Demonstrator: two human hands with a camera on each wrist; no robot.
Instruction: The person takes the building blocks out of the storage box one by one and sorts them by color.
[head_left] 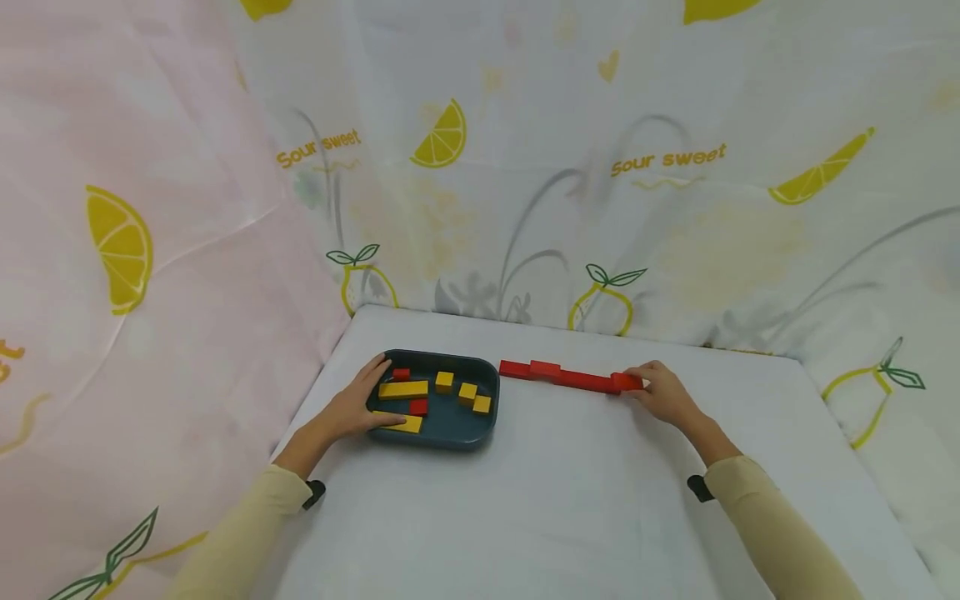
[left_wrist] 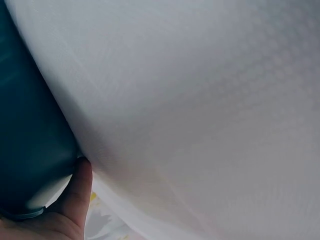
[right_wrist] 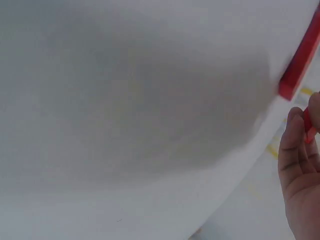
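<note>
In the head view, a dark blue tray [head_left: 457, 438] holds several yellow and red blocks. My left hand [head_left: 351, 410] grips its left end, fingers at the far corner and thumb over the near rim beside a yellow block [head_left: 408, 423]. To the tray's right runs a row of red blocks [head_left: 588, 381], with a short red block [head_left: 545, 369] resting on it. At the row's right end my right hand [head_left: 667, 395] pinches a small red block [head_left: 624, 382] between thumb and fingers. The right wrist view shows that block [right_wrist: 309, 131] partly hidden by the fingers.
A white-covered table [head_left: 555, 500] carries everything. Behind it and to the left hangs a curtain [head_left: 495, 192] printed with lemons. Yellow cubes [head_left: 444, 382] sit in the tray's right half, long yellow blocks [head_left: 405, 389] in its left half.
</note>
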